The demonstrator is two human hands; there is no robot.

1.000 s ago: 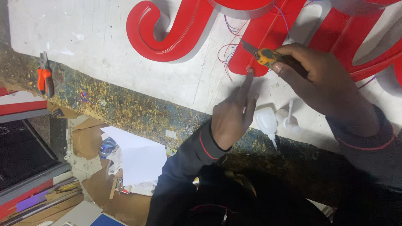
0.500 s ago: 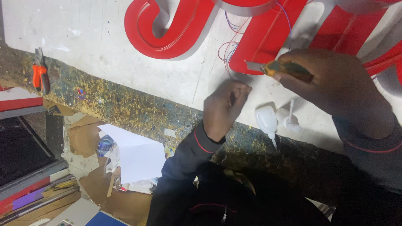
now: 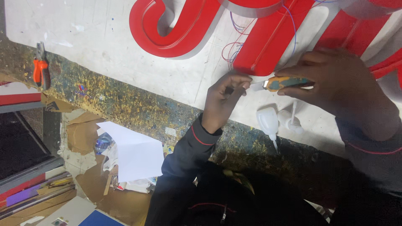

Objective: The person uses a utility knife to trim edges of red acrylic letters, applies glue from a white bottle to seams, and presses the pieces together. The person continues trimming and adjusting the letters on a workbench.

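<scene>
Hands | our right hand (image 3: 335, 83) clamps utility knife (image 3: 280, 83) at 2 o'clock | left hand (image 3: 224, 98) fingertips pinched together at its blade | red channel letters (image 3: 268, 42) at 12 | white glue bottle (image 3: 268, 121) below.

Two hands are in view, the left hand (image 3: 224, 100) and the right hand (image 3: 339, 86). One utility knife (image 3: 280, 83). Two white glue bottles (image 3: 269, 122) lie on the worktop (image 3: 104, 46). One pair of orange-handled pliers (image 3: 40, 67). One curved red sign letter (image 3: 176, 25) shows whole.
</scene>
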